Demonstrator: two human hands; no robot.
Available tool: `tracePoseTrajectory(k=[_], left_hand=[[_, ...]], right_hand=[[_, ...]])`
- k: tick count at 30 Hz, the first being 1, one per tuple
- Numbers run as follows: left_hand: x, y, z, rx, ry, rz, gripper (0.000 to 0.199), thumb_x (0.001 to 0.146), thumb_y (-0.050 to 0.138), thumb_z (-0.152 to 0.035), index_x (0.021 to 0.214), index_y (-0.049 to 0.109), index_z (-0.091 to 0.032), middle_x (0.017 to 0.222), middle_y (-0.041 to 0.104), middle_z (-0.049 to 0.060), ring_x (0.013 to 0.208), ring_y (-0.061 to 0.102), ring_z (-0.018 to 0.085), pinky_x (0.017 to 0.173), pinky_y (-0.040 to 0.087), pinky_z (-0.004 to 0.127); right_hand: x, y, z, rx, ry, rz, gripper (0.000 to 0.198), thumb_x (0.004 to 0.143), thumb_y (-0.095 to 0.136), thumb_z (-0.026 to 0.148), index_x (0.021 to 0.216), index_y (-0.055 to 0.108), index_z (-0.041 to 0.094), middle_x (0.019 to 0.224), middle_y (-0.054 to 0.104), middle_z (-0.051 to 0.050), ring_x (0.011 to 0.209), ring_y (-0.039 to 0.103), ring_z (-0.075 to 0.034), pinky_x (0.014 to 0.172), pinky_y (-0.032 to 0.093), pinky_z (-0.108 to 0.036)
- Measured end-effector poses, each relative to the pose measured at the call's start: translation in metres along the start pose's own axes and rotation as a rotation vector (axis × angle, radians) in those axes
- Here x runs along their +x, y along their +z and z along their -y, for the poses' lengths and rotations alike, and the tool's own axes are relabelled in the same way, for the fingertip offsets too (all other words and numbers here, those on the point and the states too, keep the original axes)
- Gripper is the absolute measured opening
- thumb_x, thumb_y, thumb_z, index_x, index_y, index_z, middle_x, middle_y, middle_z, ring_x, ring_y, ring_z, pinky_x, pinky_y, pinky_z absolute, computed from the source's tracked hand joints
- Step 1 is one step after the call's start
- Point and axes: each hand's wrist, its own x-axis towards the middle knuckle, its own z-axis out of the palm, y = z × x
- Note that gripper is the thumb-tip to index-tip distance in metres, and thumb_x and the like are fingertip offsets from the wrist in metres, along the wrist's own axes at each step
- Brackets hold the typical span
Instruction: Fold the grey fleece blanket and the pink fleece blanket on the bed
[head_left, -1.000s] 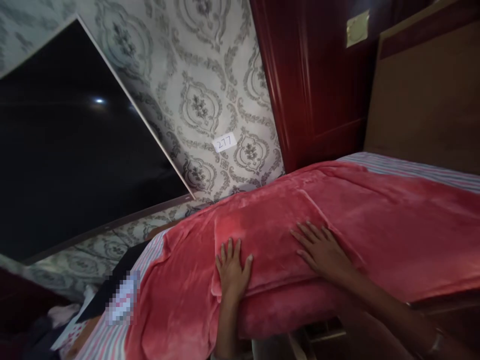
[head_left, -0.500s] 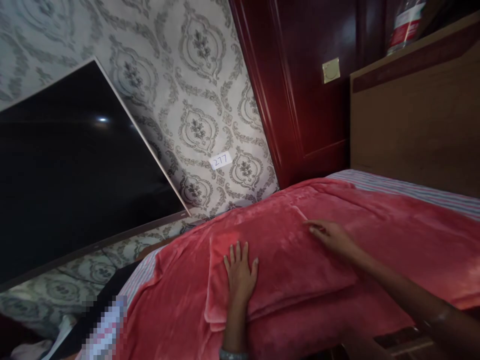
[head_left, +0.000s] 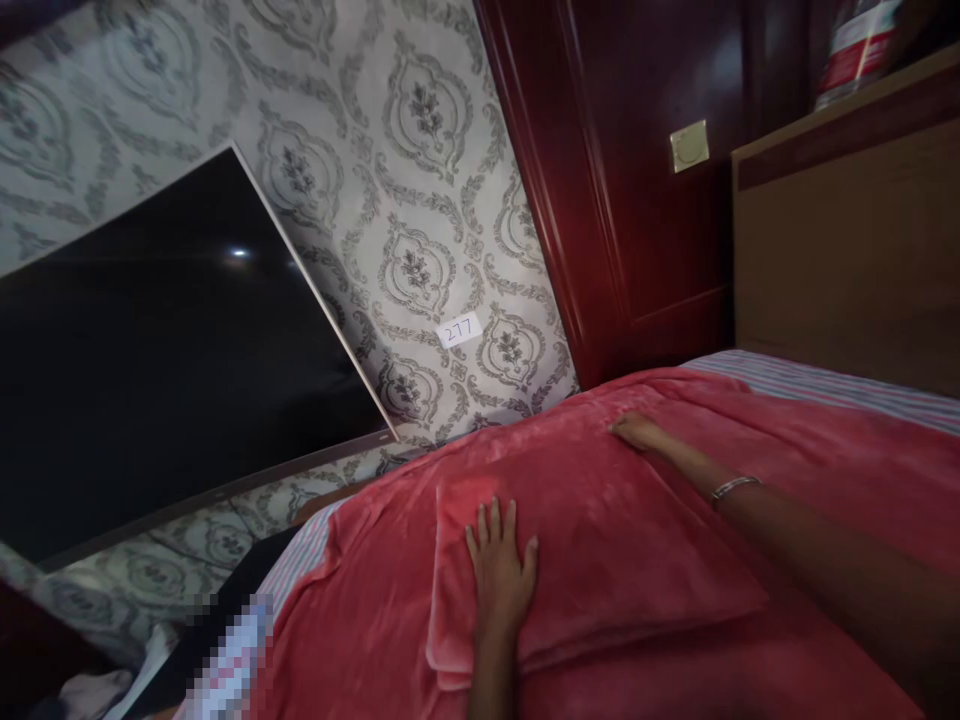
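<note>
A folded pink plush blanket (head_left: 600, 570) lies in layers on a wider spread of the same pink cloth (head_left: 360, 590). My left hand (head_left: 501, 575) rests flat on its left part, fingers spread. At the blanket's far right corner, my right hand (head_left: 636, 430) has its fingers closed in a pinch on the cloth. The exact edge between those fingertips is hard to see. A bracelet (head_left: 736, 487) circles my right wrist.
Striped bedding (head_left: 810, 378) shows beyond the pink cloth. A large dark television (head_left: 187, 360) leans at the left against patterned wallpaper (head_left: 427, 200). A cardboard box (head_left: 840, 250) with a bottle (head_left: 859, 50) on top stands at the right, by dark red panelling (head_left: 637, 200).
My right hand has reached farther forward, drawing the blanket's far corner outward. My left hand stays flat in place. The whole view has shifted slightly, so things appear farther right.
</note>
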Motion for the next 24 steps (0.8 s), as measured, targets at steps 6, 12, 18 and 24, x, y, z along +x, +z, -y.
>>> tracePoseTrajectory(k=[6,12,18,24], left_hand=[[-0.002,0.000,-0.001,-0.052,-0.002,-0.023,0.061,0.098,0.051,-0.034,0.159,0.045,-0.029,0.171,0.029,0.005,0.161,0.019,0.032,0.130,0.014,0.060],[-0.005,0.001,-0.001,-0.077,-0.002,-0.010,0.062,0.098,0.050,-0.034,0.159,0.044,-0.029,0.172,0.028,0.004,0.161,0.017,0.030,0.131,0.011,0.059],[-0.006,-0.001,-0.001,-0.094,0.000,0.009,0.063,0.098,0.048,-0.039,0.160,0.043,-0.028,0.173,0.025,0.004,0.162,0.015,0.032,0.131,0.010,0.060],[-0.012,0.002,-0.004,-0.149,0.013,0.001,0.065,0.097,0.050,-0.043,0.160,0.042,-0.029,0.174,0.025,0.004,0.162,0.014,0.032,0.131,0.010,0.059]], right_hand=[[0.009,0.006,0.013,-0.188,0.055,0.042,0.033,0.098,0.062,0.043,0.081,0.063,0.014,0.078,0.063,0.000,0.072,0.058,-0.011,0.069,0.050,-0.027],[0.011,0.013,0.021,-0.259,0.052,0.013,0.030,0.099,0.062,0.044,0.102,0.066,0.014,0.102,0.068,-0.005,0.091,0.064,-0.015,0.084,0.056,-0.035],[0.008,0.013,0.018,-0.197,0.006,0.007,0.032,0.100,0.060,0.046,0.105,0.068,0.015,0.103,0.068,-0.005,0.090,0.065,-0.015,0.082,0.057,-0.032],[0.007,0.020,0.004,-0.161,-0.061,-0.066,0.027,0.100,0.062,0.037,0.115,0.067,0.015,0.114,0.069,-0.007,0.096,0.066,-0.015,0.085,0.059,-0.034]])
